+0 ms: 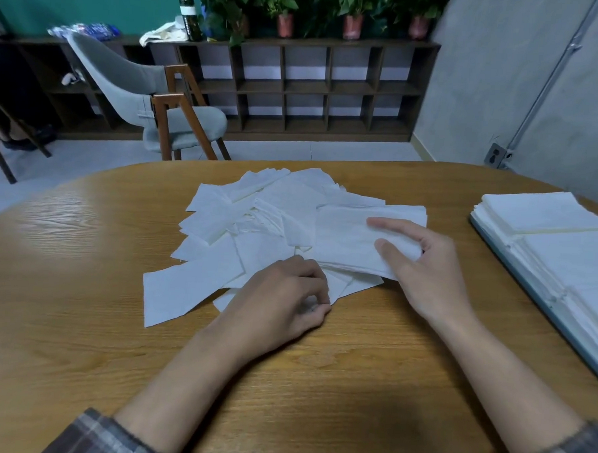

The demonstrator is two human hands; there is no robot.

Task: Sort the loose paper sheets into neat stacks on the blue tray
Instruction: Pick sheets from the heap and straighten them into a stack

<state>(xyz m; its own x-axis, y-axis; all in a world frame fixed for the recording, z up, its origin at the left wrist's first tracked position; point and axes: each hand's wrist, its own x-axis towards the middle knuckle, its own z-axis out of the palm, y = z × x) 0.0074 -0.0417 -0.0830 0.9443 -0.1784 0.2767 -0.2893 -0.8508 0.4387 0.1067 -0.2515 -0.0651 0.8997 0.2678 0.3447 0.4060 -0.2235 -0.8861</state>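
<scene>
No readable text, bottle label blurred

Tray [541, 298] runs off the right edge, so I can't count its stacks [538, 212]. On my left hand [287, 294] the fingertips curl under, no idea if they've pinched anything. The right hand [422, 266] has its lower fingers buried under the sheets [345, 242] it grips. Bottle [188, 12] label's unreadable.

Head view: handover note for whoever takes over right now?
Left grip pinches the near edge of the loose pile on the table.
Right grip holds a gathered bundle at the pile's right side.
Done: several neat stacks on the blue tray, far right.
Left: probably square the bundle, move it to the tray, then sort the remaining pile.
</scene>
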